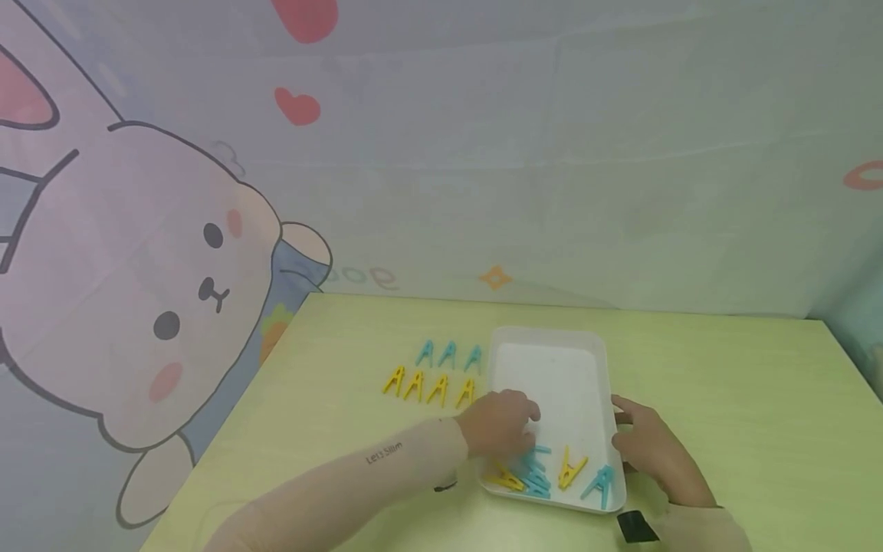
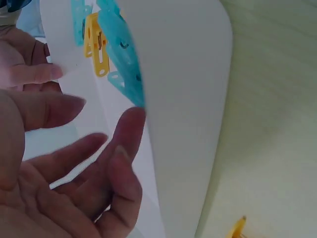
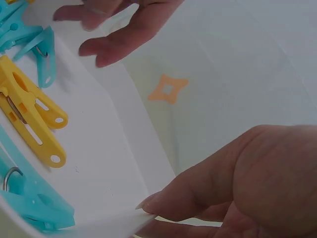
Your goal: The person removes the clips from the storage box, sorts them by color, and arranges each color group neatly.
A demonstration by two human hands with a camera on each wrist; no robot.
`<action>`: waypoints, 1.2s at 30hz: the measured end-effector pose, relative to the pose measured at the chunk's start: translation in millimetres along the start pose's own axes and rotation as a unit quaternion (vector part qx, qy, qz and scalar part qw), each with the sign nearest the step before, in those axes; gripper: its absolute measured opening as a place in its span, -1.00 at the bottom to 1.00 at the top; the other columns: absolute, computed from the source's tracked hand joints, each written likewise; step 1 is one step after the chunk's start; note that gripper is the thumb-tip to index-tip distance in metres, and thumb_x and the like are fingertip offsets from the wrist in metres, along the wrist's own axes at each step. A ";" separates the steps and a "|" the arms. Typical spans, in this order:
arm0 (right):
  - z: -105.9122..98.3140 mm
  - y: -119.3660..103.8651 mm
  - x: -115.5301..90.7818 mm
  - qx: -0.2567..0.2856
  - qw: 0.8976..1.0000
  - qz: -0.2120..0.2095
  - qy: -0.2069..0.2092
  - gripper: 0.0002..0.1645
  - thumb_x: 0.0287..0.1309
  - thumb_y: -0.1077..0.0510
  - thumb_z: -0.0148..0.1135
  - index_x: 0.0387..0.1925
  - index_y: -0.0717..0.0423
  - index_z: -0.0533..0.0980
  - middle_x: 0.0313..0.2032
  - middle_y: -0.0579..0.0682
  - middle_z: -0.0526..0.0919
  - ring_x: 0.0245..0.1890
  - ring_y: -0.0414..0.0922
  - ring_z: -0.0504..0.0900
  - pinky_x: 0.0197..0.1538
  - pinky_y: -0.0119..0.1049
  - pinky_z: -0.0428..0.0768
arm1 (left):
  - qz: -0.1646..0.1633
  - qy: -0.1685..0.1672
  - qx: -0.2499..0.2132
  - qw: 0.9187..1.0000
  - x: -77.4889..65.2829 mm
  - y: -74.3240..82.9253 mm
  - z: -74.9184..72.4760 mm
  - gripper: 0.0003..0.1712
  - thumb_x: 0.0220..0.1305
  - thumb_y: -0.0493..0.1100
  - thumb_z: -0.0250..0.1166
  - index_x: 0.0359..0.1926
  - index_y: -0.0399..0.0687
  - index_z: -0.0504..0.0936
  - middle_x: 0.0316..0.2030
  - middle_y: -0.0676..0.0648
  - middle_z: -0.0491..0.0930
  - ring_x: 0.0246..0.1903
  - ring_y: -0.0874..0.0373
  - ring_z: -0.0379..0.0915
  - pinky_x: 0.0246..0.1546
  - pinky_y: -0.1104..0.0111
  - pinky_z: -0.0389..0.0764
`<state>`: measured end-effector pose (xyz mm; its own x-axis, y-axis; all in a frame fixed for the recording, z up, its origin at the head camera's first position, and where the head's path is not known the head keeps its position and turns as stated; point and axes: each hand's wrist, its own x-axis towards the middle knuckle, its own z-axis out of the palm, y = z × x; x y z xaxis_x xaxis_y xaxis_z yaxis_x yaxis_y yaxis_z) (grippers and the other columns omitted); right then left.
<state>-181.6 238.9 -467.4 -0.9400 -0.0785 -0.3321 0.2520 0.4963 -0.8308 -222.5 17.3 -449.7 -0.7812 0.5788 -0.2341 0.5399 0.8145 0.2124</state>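
A white rectangular tray (image 1: 552,376) lies on the table, with several blue and yellow clothespins at its near end. My left hand (image 1: 500,423) is over the tray's left side, its fingers loosely bent and nothing between them. Close by lie a heap of blue clothespins (image 1: 536,481) and a yellow clothespin (image 1: 507,481). Another yellow clothespin (image 1: 571,469) is near the middle of that end, and a blue clothespin (image 1: 600,483) leans in the near right corner. At the tray's right edge my right hand (image 1: 651,445) pinches the rim, thumb on top and fingers beneath in the right wrist view.
Left of the tray, three blue clothespins (image 1: 448,354) stand in a row on the light green table (image 1: 724,383). In front of them runs a row of several yellow clothespins (image 1: 415,385). A printed cloth (image 1: 552,153) hangs behind the table.
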 end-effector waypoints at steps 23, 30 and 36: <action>-0.4 0.3 1.7 -0.011 1.000 0.006 -0.002 -0.22 0.01 0.39 -0.11 0.32 0.36 -0.05 0.16 0.48 0.15 -0.13 0.14 0.51 -0.34 -0.13 0.58 | 0.077 0.014 0.096 0.992 7.7 14.1 16.4 -0.44 0.01 0.00 0.30 0.10 0.26 0.43 -0.10 0.15 0.35 -0.27 0.27 0.27 -0.31 0.44 0.38; -0.3 -0.7 0.3 -0.005 1.000 0.010 -0.002 -0.22 0.00 0.41 -0.13 0.32 0.36 -0.06 0.17 0.48 0.15 -0.13 0.14 0.50 -0.34 -0.13 0.58 | 0.041 0.014 0.143 0.989 10.8 12.9 21.3 -0.46 0.02 -0.02 0.27 0.09 0.31 0.40 -0.38 0.14 0.32 -0.47 0.25 0.24 -0.50 0.40 0.31; -1.4 -1.9 -1.2 -0.013 1.000 0.008 -0.002 -0.22 0.00 0.41 -0.13 0.31 0.38 -0.06 0.16 0.49 0.15 -0.13 0.14 0.50 -0.33 -0.13 0.58 | 0.043 0.005 0.123 0.991 14.8 11.3 25.5 -0.43 0.01 -0.05 0.28 0.10 0.36 0.40 -0.41 0.17 0.35 -0.49 0.27 0.28 -0.49 0.43 0.33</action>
<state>-181.2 239.3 -464.8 -0.9348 -0.0738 -0.3475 0.2614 0.5194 -0.8136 -219.9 36.1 -475.0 -0.7317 0.6469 -0.2147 0.6636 0.7481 -0.0077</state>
